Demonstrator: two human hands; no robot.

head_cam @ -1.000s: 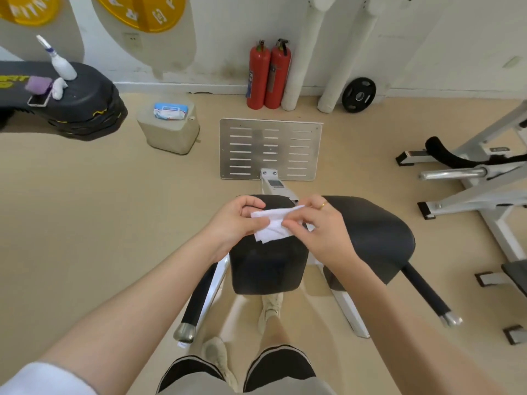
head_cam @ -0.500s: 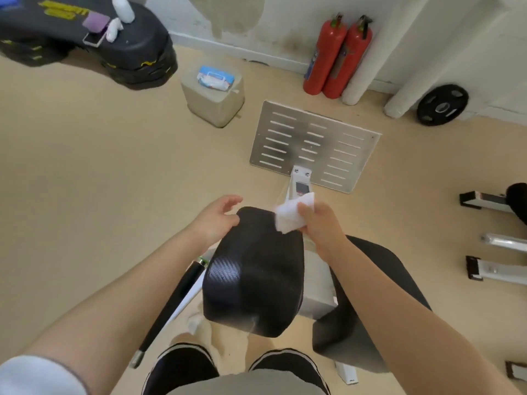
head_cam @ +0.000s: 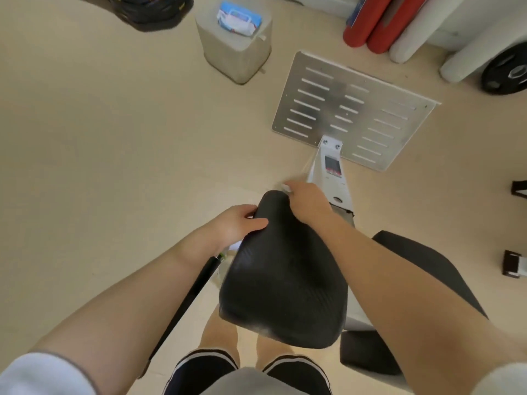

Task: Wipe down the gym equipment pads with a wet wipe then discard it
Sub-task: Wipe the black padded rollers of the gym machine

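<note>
Seen from the head camera, the left hand (head_cam: 238,223) grips the left edge of the black pad (head_cam: 282,269) near its far end, thumb laid across the top surface and fingers curled round the side. The right hand (head_cam: 309,203) is pressed down over the pad's far tip, fingers bent over the end; only a small white sliver of the wet wipe (head_cam: 286,188) peeks out at the fingertips, so the wipe sits under that hand against the far end of the pad, and how tightly it is pinched cannot be made out. A second black pad (head_cam: 427,269) lies to the right, partly behind the right forearm. Beyond the hands, the white machine post (head_cam: 330,172) runs to a slotted metal footplate (head_cam: 353,115); farther off, a pack of wipes (head_cam: 238,19) lies on a grey bin (head_cam: 233,49), and two red fire extinguishers (head_cam: 373,24) lean near a black weight plate (head_cam: 506,72). Compared with half a second ago, the wipe was held up in plain sight above the pad's far corner and the left hand hovered open beside the edge; now the right hand has come down onto the tip, hiding most of the wipe, and the left hand has closed on the pad. The camera has also tipped further down and closer.
</note>
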